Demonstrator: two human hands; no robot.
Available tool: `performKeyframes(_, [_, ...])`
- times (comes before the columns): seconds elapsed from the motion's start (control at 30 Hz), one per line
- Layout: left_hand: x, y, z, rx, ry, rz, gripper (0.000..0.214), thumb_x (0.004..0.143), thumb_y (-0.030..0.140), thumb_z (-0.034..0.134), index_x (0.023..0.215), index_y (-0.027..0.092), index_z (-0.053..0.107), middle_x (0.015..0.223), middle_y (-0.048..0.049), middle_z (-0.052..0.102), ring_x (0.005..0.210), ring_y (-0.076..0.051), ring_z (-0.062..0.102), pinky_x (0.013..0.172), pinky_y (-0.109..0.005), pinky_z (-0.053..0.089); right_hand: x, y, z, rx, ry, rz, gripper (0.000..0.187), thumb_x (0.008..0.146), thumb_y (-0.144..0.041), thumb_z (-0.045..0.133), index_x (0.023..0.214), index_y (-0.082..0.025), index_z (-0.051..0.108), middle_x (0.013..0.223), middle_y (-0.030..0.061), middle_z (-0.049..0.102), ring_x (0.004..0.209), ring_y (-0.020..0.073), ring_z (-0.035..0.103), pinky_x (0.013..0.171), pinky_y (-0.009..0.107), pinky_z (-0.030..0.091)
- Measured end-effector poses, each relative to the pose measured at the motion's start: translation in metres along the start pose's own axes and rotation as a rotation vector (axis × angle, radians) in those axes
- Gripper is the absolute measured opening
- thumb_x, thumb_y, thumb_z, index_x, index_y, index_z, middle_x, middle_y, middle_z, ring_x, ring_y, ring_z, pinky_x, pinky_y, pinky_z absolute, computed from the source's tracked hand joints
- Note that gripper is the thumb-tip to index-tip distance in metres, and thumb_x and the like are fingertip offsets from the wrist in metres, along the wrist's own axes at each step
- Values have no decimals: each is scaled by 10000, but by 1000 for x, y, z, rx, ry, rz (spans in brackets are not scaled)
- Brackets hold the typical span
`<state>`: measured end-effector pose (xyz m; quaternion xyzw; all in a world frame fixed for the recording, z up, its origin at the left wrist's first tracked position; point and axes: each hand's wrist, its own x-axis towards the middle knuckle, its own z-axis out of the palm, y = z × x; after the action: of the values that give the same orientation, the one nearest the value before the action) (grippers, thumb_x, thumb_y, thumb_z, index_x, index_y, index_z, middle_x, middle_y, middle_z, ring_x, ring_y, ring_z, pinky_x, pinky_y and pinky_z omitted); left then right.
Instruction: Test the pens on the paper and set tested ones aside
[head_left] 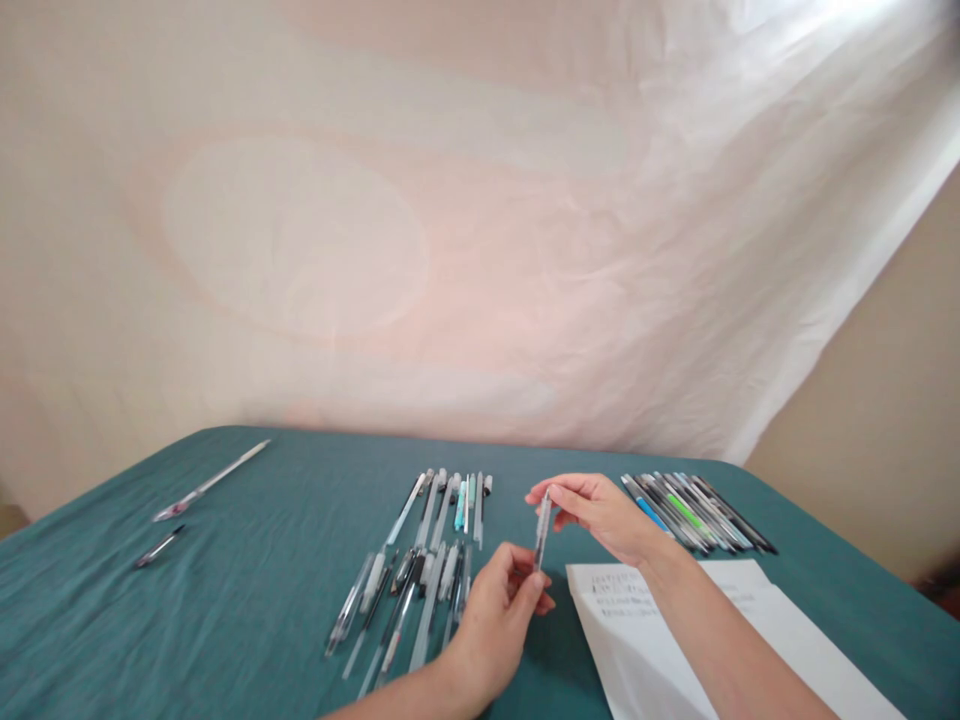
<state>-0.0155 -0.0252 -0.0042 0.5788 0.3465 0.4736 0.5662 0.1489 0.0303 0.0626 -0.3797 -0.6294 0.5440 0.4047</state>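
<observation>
A clear pen is held nearly upright between both hands, above the table in front of me. My left hand pinches its lower end between thumb and fingers. At the upper end, my right hand grips it with thumb and fingertips. Just left of my left hand lie two rows of loose pens, a front group and a back group, mostly clear, white and black. Below my right forearm is white paper with handwriting near its top. Whether the pen has a cap on is too small to tell.
To the right, several pens lie side by side, a blue and a green one among them. A long pale pen-like stick and a short dark pen rest at the far left. Behind the green-covered table hangs a pale cloth.
</observation>
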Motion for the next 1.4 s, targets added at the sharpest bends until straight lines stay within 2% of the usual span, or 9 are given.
performKeyframes(0.13, [-1, -2, 0, -8, 1, 6, 124, 836, 281, 511, 845, 164, 467, 782, -25, 558, 669, -141, 586, 644, -269, 466, 1, 1, 3, -48, 102, -18, 232, 749, -374, 652, 720, -145, 635, 687, 16, 647, 602, 99, 536, 581, 233, 435])
performKeyframes(0.27, [-1, -2, -1, -25, 10, -2, 164, 829, 318, 524, 842, 164, 472, 771, -24, 562, 658, -141, 586, 629, -265, 464, 1, 0, 3, 34, 14, 16, 333, 790, -449, 573, 941, -163, 651, 944, 84, 662, 801, 168, 589, 635, 281, 473])
performKeyframes(0.33, [-1, -2, -1, -41, 8, -5, 180, 823, 333, 533, 836, 166, 470, 772, -23, 564, 653, -140, 586, 627, -265, 463, 1, 0, 2, 32, 3, 15, 370, 783, -459, 575, 993, -163, 648, 1005, 105, 655, 857, 189, 591, 669, 302, 478])
performKeyframes(0.5, [-2, -1, 1, -61, -9, -11, 159, 819, 307, 538, 813, 169, 458, 744, -12, 555, 633, -133, 578, 619, -261, 454, 1, 0, 3, -77, 55, -5, 303, 767, -430, 608, 860, -148, 666, 839, 73, 685, 713, 146, 586, 628, 269, 458])
performKeyframes(0.63, [-3, 1, 2, -51, 3, -27, 146, 810, 284, 540, 794, 173, 446, 711, 0, 539, 626, -134, 573, 614, -262, 451, 0, -3, 5, -67, 76, -21, 253, 748, -402, 642, 736, -149, 636, 721, 26, 650, 647, 118, 558, 592, 243, 444])
performKeyframes(0.77, [-1, 3, 2, -55, 12, -37, 156, 799, 290, 544, 793, 178, 436, 712, 2, 542, 615, -134, 577, 607, -264, 454, -1, -3, 4, 37, -36, 23, 326, 794, -450, 567, 911, -162, 666, 962, 83, 651, 834, 175, 582, 665, 293, 473])
performKeyframes(0.83, [0, 3, 1, -75, 9, -45, 178, 790, 308, 554, 790, 180, 431, 710, 3, 544, 606, -134, 580, 602, -267, 457, -1, -1, 4, 39, -44, 29, 354, 792, -461, 562, 946, -163, 675, 1010, 98, 646, 876, 192, 577, 696, 311, 472])
performKeyframes(1.07, [0, 3, 0, -145, -7, -105, 275, 723, 352, 638, 754, 186, 421, 663, 27, 531, 560, -125, 586, 561, -248, 451, 2, 0, 11, -205, 66, -33, 306, 812, -417, 540, 867, -169, 711, 858, 61, 695, 683, 142, 558, 639, 266, 438])
performKeyframes(1.4, [0, 1, 3, -150, 41, -121, 288, 700, 362, 659, 745, 180, 440, 633, 29, 537, 546, -125, 582, 554, -249, 450, 0, 0, 18, -380, 145, -14, 307, 811, -414, 508, 858, -186, 708, 855, 52, 704, 704, 179, 600, 585, 272, 453])
